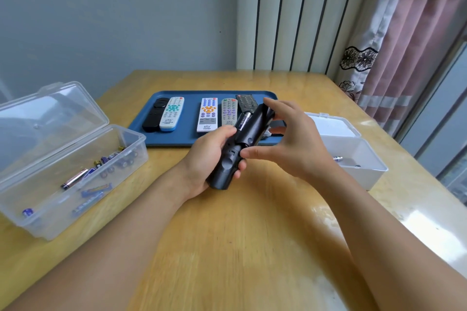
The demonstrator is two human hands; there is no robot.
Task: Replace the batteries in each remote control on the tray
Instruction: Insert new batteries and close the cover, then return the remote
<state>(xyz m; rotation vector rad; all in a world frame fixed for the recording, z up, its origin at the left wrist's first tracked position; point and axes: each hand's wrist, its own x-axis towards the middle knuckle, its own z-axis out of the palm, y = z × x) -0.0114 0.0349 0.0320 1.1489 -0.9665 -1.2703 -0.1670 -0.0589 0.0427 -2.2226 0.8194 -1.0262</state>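
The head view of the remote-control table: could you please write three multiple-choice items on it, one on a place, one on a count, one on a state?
1. Where is the clear box of batteries?
A. On the tray
B. On the table, left of the tray
C. On the floor

2. How many remotes lie on the blue tray?
A. Two
B. Five
C. Eight

3. How is the black remote held?
A. Left hand grips it, right hand on its cover
B. Right hand alone
C. Lying untouched

Answers:
1. B, it stands by the tray's left edge.
2. B, five lie in a row.
3. A, the left hand wraps the body while the right hand pinches the battery cover.
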